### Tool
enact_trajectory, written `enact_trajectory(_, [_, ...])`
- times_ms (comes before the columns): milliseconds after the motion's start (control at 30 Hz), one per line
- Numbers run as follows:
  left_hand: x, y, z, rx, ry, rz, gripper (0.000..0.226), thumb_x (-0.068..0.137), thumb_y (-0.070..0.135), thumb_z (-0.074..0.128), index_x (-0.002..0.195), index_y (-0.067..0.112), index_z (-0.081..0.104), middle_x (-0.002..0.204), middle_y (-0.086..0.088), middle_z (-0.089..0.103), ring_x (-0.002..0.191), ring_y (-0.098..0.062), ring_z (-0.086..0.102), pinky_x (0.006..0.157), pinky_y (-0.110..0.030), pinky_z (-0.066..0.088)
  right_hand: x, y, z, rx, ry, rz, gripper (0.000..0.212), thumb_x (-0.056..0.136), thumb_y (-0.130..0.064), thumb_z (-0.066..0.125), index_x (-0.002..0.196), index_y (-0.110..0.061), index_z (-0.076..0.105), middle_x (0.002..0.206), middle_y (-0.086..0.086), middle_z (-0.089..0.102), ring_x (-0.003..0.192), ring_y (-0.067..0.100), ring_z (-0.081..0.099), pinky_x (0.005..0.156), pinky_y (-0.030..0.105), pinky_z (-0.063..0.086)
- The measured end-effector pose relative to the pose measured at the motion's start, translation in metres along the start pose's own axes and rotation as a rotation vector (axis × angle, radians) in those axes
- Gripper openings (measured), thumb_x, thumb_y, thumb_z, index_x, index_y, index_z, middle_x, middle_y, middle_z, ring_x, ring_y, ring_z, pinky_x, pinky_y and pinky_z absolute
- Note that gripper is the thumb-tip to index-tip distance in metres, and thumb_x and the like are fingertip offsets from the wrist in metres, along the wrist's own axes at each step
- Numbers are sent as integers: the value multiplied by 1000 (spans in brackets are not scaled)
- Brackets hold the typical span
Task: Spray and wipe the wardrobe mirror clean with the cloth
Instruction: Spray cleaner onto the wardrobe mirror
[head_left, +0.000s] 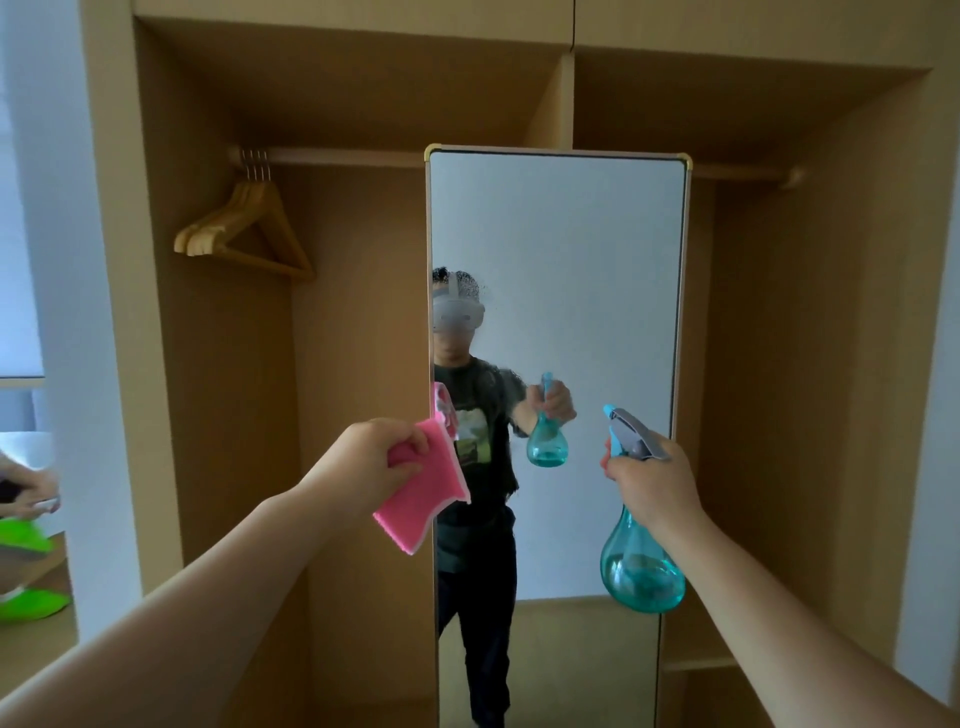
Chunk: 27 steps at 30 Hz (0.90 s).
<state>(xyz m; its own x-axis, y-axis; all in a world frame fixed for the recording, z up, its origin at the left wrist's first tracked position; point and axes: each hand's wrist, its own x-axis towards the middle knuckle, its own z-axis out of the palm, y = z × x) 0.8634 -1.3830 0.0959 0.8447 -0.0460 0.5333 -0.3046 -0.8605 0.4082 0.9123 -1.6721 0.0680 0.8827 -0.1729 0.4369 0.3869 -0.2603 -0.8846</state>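
Left hand clutching pink cloth near mirror edge. Right hand wrapped round teal spray bottle, nozzle facing glass. Fine droplets there, maybe.

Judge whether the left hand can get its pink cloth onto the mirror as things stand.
Probably yes. The left hand grips the pink cloth just before the left edge of the mirror, with nothing between them; the right hand and spray bottle are off to the right.
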Motion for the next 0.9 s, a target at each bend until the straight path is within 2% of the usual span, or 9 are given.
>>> enact_trajectory(67, [-2, -3, -1, -7, 7, -16, 20, 89, 13, 62, 99, 28, 55, 97, 11, 60, 87, -13, 61, 70, -30, 58, 1, -3, 4, -18, -42, -3, 2, 87, 0, 56, 88, 1, 55, 70, 10, 43, 60, 18, 40, 51, 27, 34])
enact_trajectory(233, [-7, -9, -7, -13, 31, -12, 43, 89, 16, 63, 126, 25, 43, 104, 12, 57, 90, -10, 60, 64, -17, 50, -2, -15, 27, -25, -148, -54, 4, 83, 5, 50, 88, 5, 51, 68, 9, 36, 59, 21, 33, 49, 29, 30])
enact_trajectory(367, [-11, -20, -13, 27, 18, -26, 39, 90, 16, 62, 126, 26, 53, 103, 12, 61, 89, -7, 59, 69, -20, 51, -6, -24, 51, -4, -169, -104, 24, 80, 7, 50, 70, -14, 48, 61, 4, 36, 50, 15, 32, 45, 23, 29])
enact_trajectory(467, [-14, -26, -17, 36, 15, -41, 37, 90, 16, 62, 125, 26, 55, 104, 10, 63, 90, -8, 61, 72, -23, 54, -10, -26, 63, 11, -200, -130, 30, 83, 5, 52, 87, -24, 60, 62, -1, 42, 47, 12, 35, 41, 18, 31])
enact_trajectory(633, [-18, -30, -19, 27, 18, -45, 37, 90, 14, 62, 124, 26, 55, 104, 10, 63, 91, -9, 61, 74, -27, 56, -12, -21, 72, 20, -207, -111, 30, 85, 2, 53, 109, -13, 63, 66, 1, 47, 47, 10, 38, 39, 16, 32])
enact_trajectory(700, [-19, -30, -18, 21, 23, -42, 39, 89, 14, 63, 125, 25, 54, 105, 10, 62, 92, -9, 61, 76, -27, 56, -14, -20, 73, 24, -215, -113, 24, 85, 2, 53, 102, -13, 62, 64, 2, 46, 46, 10, 37, 39, 16, 32])
enact_trajectory(767, [-19, -31, -17, 21, 17, -39, 39, 89, 15, 63, 126, 25, 53, 105, 10, 62, 93, -9, 60, 77, -27, 56, -15, -18, 73, 11, -187, -130, 17, 87, 0, 56, 79, -15, 58, 59, -2, 43, 45, 9, 34, 39, 16, 30])
enact_trajectory(833, [-19, -31, -15, 25, 10, -32, 38, 89, 16, 63, 125, 25, 54, 104, 10, 62, 92, -9, 60, 76, -25, 55, -16, -14, 73, 11, -150, -134, 35, 86, 0, 59, 61, -19, 43, 52, -5, 37, 44, 10, 30, 41, 19, 28])
enact_trajectory(900, [-18, -30, -13, 25, 7, -23, 38, 89, 15, 63, 125, 25, 54, 103, 11, 62, 92, -8, 60, 74, -22, 53, -19, -11, 72, 27, -150, -118, 37, 86, 1, 58, 60, -18, 38, 51, -5, 35, 45, 11, 29, 43, 22, 27])
